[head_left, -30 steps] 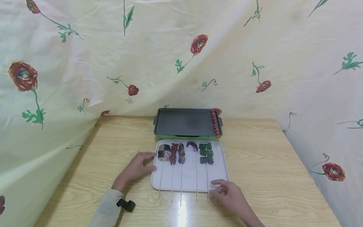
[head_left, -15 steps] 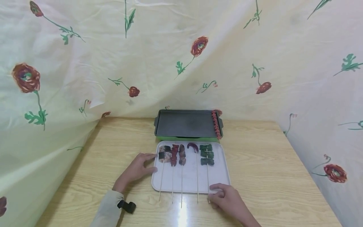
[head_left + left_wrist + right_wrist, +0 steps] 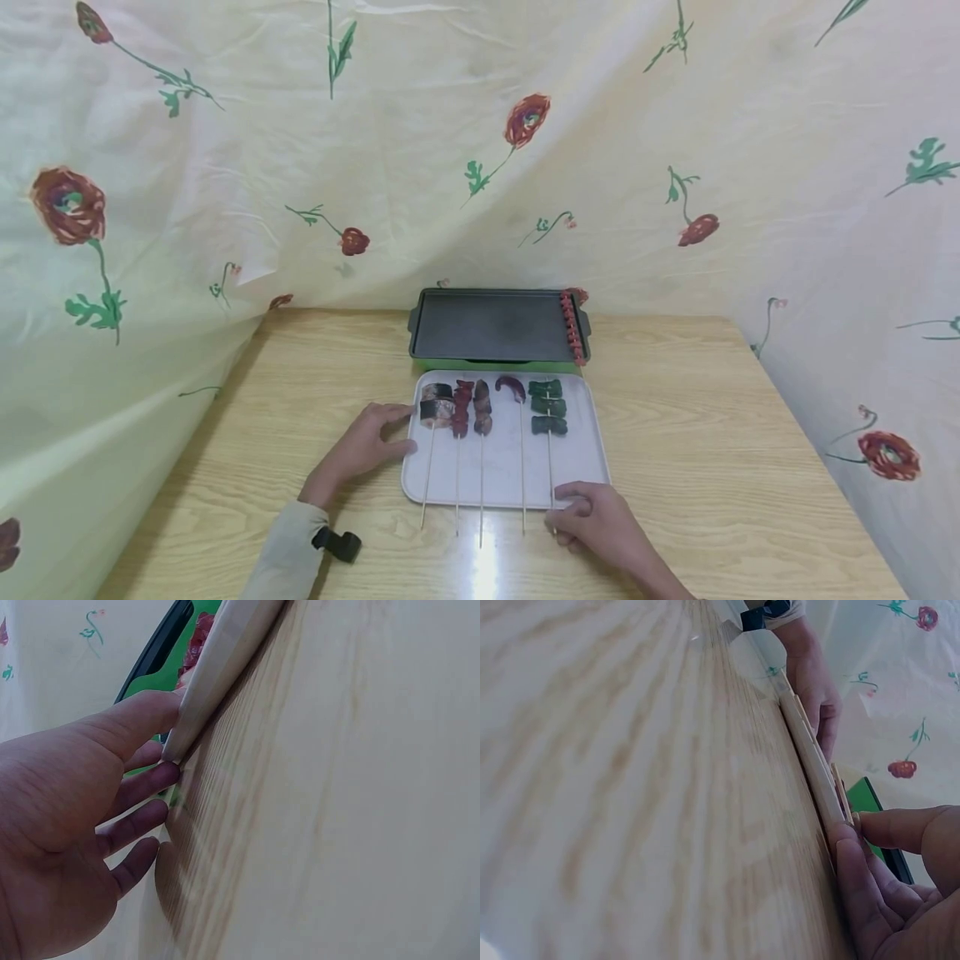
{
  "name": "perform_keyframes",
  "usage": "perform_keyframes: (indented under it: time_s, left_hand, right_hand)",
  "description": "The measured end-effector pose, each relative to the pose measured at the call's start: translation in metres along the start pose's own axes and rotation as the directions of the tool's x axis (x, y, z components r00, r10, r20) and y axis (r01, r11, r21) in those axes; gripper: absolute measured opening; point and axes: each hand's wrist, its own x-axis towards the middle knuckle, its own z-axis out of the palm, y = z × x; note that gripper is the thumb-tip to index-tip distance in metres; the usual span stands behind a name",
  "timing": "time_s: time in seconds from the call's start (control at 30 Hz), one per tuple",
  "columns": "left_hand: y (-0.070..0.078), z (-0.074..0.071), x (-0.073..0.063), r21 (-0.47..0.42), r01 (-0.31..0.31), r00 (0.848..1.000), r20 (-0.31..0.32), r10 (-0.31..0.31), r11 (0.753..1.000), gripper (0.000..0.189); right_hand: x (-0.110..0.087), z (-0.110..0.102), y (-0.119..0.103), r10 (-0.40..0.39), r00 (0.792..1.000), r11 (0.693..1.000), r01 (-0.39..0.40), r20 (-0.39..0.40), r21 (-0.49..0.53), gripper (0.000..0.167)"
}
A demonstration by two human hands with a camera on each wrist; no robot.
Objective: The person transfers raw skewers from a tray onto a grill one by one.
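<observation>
A white tray on the table bears several skewers, sticks toward the person. At its right lies a skewer of dark green folded pieces; my right hand pinches its stick near the lower end, over the tray's front edge. In the right wrist view, thumb and fingertips meet at a thin stick. My left hand touches the tray's left rim with relaxed fingers, as the left wrist view shows with the thumb against the rim. Between the hands lie a fish-piece skewer, a red meat skewer, a brown meat skewer and a curved dark red piece on a stick.
Behind the tray stands a black griddle on a green base. A red skewer lies along its right side. Wooden table extends on both sides, and a flowered cloth hangs behind.
My right hand has shifted slightly and its fingers have closed on the stick of the green skewer. The left hand keeps its place at the tray.
</observation>
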Motion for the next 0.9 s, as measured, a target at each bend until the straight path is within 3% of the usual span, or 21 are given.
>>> perform_keyframes:
  time_s: [0.4,0.9]
  left_hand:
    - [0.003,0.000,-0.001,-0.004,-0.004,1.000,0.000,0.004,1.000,0.060]
    - [-0.002,0.000,0.000,0.014,0.004,1.000,-0.002,-0.004,1.000,0.061]
  right_hand:
    - [-0.005,-0.005,0.000,0.008,1.000,1.000,-0.008,0.002,-0.008,0.041]
    - [-0.024,-0.009,-0.006,-0.008,1.000,0.999,0.008,0.002,0.052,0.046]
